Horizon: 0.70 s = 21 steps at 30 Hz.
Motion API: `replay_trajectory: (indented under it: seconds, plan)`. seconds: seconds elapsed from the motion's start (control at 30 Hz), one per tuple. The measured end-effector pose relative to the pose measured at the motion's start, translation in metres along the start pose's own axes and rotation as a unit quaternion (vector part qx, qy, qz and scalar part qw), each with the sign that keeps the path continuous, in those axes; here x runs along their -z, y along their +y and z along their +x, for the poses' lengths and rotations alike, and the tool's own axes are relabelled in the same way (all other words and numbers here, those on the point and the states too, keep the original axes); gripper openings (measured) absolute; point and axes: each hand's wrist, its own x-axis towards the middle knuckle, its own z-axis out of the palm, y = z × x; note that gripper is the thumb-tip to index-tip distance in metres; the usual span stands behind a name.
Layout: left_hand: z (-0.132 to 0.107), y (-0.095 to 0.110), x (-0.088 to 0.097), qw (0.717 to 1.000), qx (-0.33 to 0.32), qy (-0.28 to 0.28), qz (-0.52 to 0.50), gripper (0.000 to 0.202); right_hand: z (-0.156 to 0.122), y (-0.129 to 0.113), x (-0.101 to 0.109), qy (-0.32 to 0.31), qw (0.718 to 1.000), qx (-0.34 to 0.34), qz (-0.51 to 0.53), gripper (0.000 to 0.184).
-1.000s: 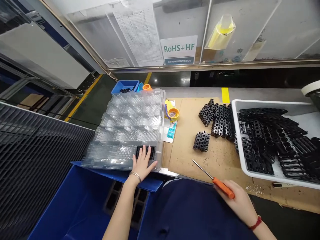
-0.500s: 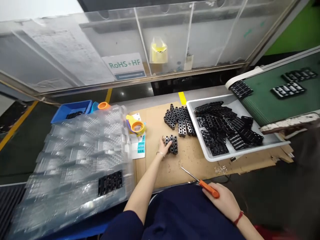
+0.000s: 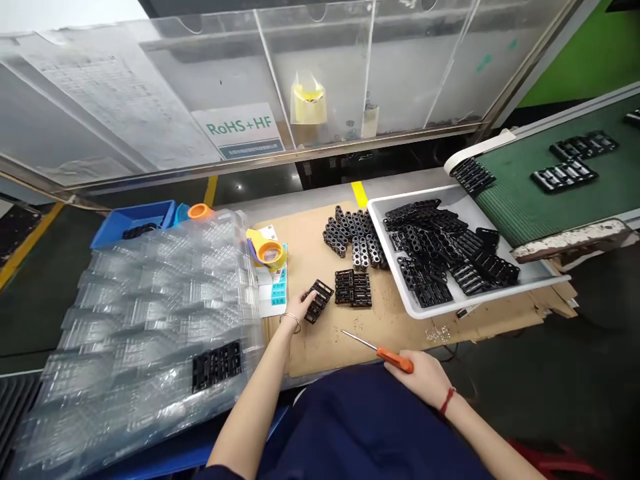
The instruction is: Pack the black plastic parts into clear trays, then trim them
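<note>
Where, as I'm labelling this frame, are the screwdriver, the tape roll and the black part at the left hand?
screwdriver (image 3: 395,361), head view, on the orange handle.
tape roll (image 3: 257,243), head view, on its yellow side.
black part (image 3: 321,295), head view, on its middle.

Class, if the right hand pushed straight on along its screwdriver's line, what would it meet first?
Probably the black part in the left hand: the right hand aims its orange screwdriver across bare cardboard at it; depth is unclear.

1 head-worn camera, looking forward and down, near above the workbench (image 3: 305,233)
</note>
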Motion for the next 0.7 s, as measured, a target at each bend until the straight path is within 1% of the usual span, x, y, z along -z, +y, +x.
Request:
replay_trajectory:
  seconds: [0.17, 0.23, 0.3, 0.33, 0.4, 0.5, 0.57, 0.6, 0.63, 0.7]
  plan:
    - [-0.028, 0.001, 0.001, 1.000, 0.001, -0.013, 0.020, 0.030, 0.000, -0.005, 0.002, 0.024, 0.999, 0.036, 0.010, 0.046]
    - [-0.043, 0.002, 0.001, 0.999, -0.014, -0.011, 0.027, 0.030, -0.001, -0.007, 0.002, 0.038, 0.997, 0.063, 0.023, 0.048]
    - [-0.059, 0.004, 0.009, 0.998, -0.043, 0.005, 0.042, 0.030, -0.001, -0.008, 0.001, 0.051, 0.993, 0.096, 0.040, 0.050]
    - [-0.067, 0.005, 0.017, 0.996, -0.062, 0.021, 0.053, 0.031, -0.001, -0.009, 0.000, 0.056, 0.990, 0.115, 0.050, 0.051]
    - [-0.087, 0.008, 0.044, 0.988, -0.107, 0.076, 0.081, 0.032, 0.000, -0.011, -0.001, 0.063, 0.984, 0.154, 0.070, 0.054]
    - [-0.119, 0.009, 0.102, 0.957, -0.162, 0.198, 0.135, 0.040, 0.003, -0.015, -0.003, 0.074, 0.974, 0.194, 0.095, 0.059]
    - [-0.137, 0.006, 0.137, 0.932, -0.172, 0.262, 0.180, 0.047, 0.004, -0.016, -0.005, 0.086, 0.969, 0.206, 0.106, 0.060]
    - [-0.144, 0.002, 0.150, 0.924, -0.168, 0.276, 0.205, 0.049, 0.005, -0.017, -0.006, 0.092, 0.967, 0.208, 0.110, 0.059]
    - [-0.147, -0.002, 0.160, 0.919, -0.158, 0.278, 0.229, 0.050, 0.005, -0.016, -0.007, 0.099, 0.966, 0.209, 0.113, 0.058]
    - [-0.148, -0.013, 0.168, 0.919, -0.130, 0.255, 0.273, 0.053, 0.006, -0.013, -0.009, 0.112, 0.965, 0.207, 0.117, 0.056]
